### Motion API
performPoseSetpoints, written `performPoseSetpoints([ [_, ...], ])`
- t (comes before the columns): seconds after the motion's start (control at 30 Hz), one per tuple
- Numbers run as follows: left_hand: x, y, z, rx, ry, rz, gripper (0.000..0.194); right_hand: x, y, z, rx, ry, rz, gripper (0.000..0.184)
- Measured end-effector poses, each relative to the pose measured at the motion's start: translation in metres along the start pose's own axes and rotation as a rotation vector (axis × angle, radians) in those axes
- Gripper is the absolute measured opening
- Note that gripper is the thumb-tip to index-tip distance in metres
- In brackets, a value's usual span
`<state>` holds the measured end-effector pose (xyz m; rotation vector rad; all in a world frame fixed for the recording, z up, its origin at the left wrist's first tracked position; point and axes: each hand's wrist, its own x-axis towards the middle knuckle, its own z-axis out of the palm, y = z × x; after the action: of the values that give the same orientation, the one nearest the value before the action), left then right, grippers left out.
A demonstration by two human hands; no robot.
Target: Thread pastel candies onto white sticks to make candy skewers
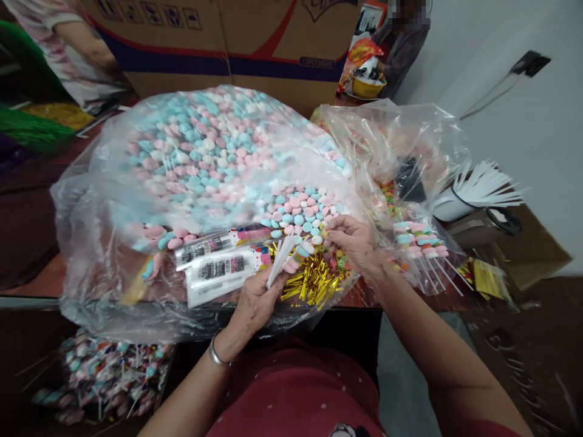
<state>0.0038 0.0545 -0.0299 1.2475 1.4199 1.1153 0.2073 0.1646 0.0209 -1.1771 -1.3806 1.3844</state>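
Note:
My left hand [255, 301] grips a white stick with several pastel candy discs threaded on it [298, 254], held over a heap of gold twist ties [314, 280]. My right hand [354, 241] reaches into the loose pink, blue and white candy discs [296, 212] at the mouth of a big clear plastic bag [113, 200], fingers pinched at the candies. Whether a piece is between the fingertips is not visible. Printed clear wrappers [218, 267] lie beside my left hand.
Finished candy sticks [416, 238] lie in a second clear bag [401, 139] on the right. A bundle of white sticks [483, 188] sits in a holder further right. Cardboard boxes [228, 42] stand behind. Another person [405, 42] is at the back. More candy sticks [104, 376] lie below left.

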Motion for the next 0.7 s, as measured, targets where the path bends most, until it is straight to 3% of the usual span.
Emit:
performPoseSetpoints([
  [0.13, 0.0, -0.001, -0.001, -0.012, -0.038, 0.022, 0.03, 0.007, -0.007, 0.017, 0.229, -0.046, 0.108, 0.027],
  [0.43, 0.002, -0.001, 0.001, -0.004, 0.001, -0.045, 0.029, 0.01, -0.003, 0.019, 0.256, -0.114, 0.059, 0.026],
  [0.57, 0.004, 0.002, 0.002, -0.002, -0.001, -0.036, 0.03, 0.01, 0.002, 0.018, 0.186, -0.117, -0.021, 0.021],
  [0.7, 0.004, 0.001, 0.002, -0.025, -0.003, -0.054, 0.031, 0.007, 0.008, 0.016, -0.036, -0.093, -0.166, 0.016],
])
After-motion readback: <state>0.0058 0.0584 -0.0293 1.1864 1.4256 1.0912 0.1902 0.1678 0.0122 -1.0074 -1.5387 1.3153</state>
